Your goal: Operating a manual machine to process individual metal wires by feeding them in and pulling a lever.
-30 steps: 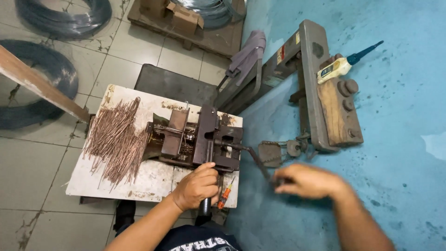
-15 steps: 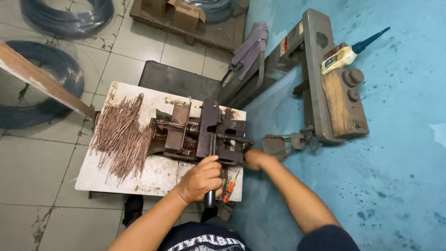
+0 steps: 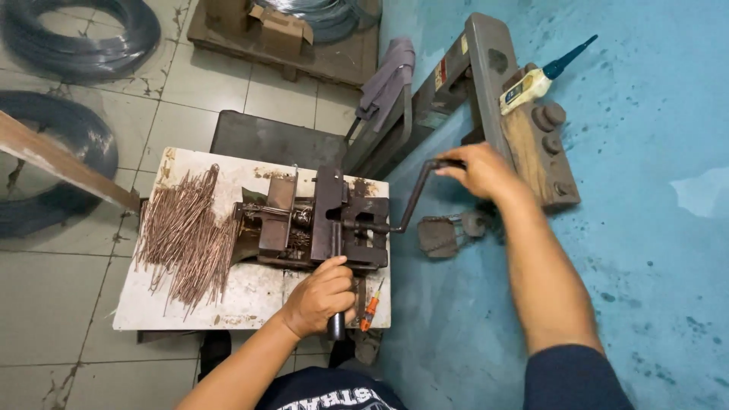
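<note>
We see a dark, rusty hand-cranked bending machine (image 3: 319, 228) sitting on a worn white desk (image 3: 152, 311), towards the desk's right edge; it is built of flat steel blocks and plates, brown with rust in places, with thin wire pieces lying across its left part. From its right side a bent crank handle (image 3: 414, 199) rises up and to the right, out over the blue floor (image 3: 645, 288). Our right hand (image 3: 482, 171) is wrapped around the top end of that crank, its grip closed on the bar. Our left hand (image 3: 323, 296) is at the near edge of the machine, its grip closed around a dark lever (image 3: 336, 325) whose lower end pokes out below the fist. Just right of that hand lies a small orange-handled screwdriver (image 3: 367, 313). To the left of the machine, a loose heap of thin copper-coloured wire pieces (image 3: 186, 235) is spread over the desk, touching the machine's left end. Most of the lever is hidden inside the fist, and the crank's top end is covered by the fingers, so we cannot see how either ends. The working parts in the middle of the machine are too dark and crowded to make out. Coils of grey wire (image 3: 68, 45) on the tiled floor are cut off at the top and left edges.
</note>
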